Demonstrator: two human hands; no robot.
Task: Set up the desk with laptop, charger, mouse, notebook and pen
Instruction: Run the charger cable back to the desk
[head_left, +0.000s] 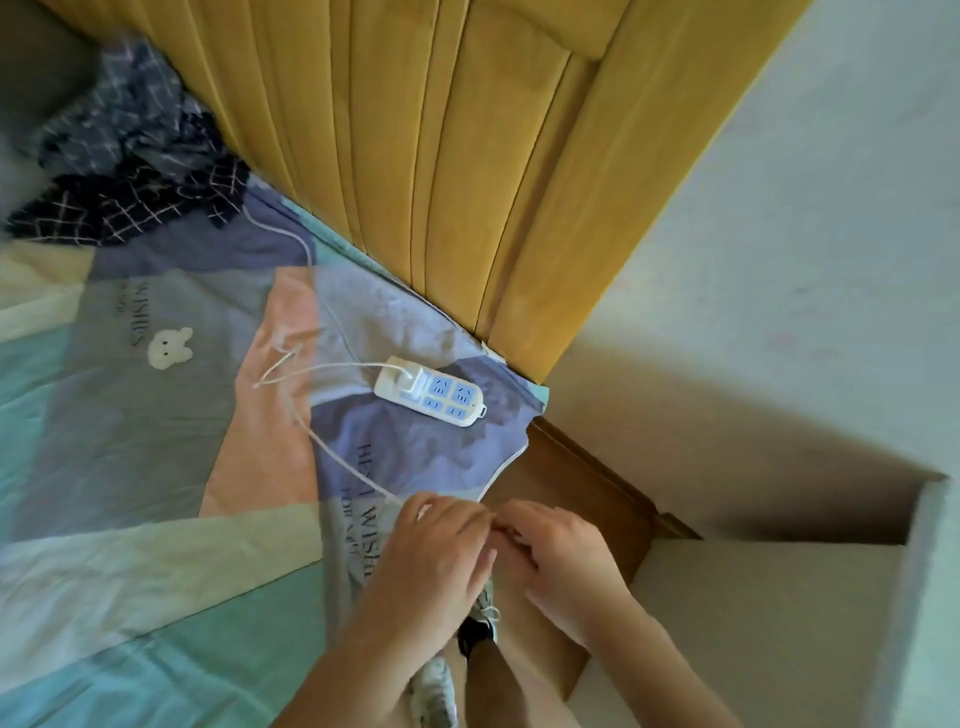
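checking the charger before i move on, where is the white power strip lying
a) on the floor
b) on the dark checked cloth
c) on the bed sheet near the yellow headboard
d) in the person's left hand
c: the power strip lies on the bed sheet beside the headboard, with a white plug in it.

A power strip (430, 397) lies on the bedsheet (156, 415), just before the headboard (441, 171), with a charger plug (408, 385) in its left end. The charger cable (332, 452) runs from it toward both hands, left hand (436, 545) and right hand (561, 556), nearer the camera. Crumpled clothes (135, 171) lie far left of the strip.
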